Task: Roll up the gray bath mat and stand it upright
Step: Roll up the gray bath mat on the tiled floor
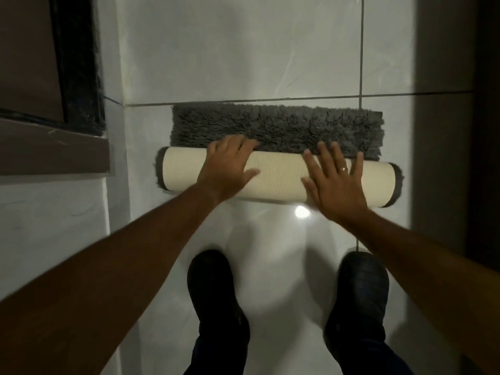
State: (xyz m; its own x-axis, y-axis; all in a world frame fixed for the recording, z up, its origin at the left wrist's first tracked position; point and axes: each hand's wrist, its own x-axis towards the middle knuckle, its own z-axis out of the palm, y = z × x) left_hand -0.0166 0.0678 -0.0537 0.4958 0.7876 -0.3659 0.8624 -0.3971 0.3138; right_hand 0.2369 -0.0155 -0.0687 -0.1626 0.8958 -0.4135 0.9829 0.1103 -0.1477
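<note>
The gray bath mat [276, 125] lies on the white tiled floor, most of it wound into a horizontal roll. The roll's cream ribbed backing [278, 177] faces outward, with gray pile showing at both ends. A strip of shaggy gray pile still lies flat beyond the roll. My left hand [230, 166] rests palm down on the roll's left part, fingers spread and reaching onto the pile. My right hand [335, 180], with a ring on one finger, presses flat on the right part, fingers spread.
A dark door frame and brown threshold [54, 147] stand at the left. A dark wall or door [484, 131] borders the right side. My two black shoes [216, 293] stand on the glossy floor tiles [243, 55] just behind the roll.
</note>
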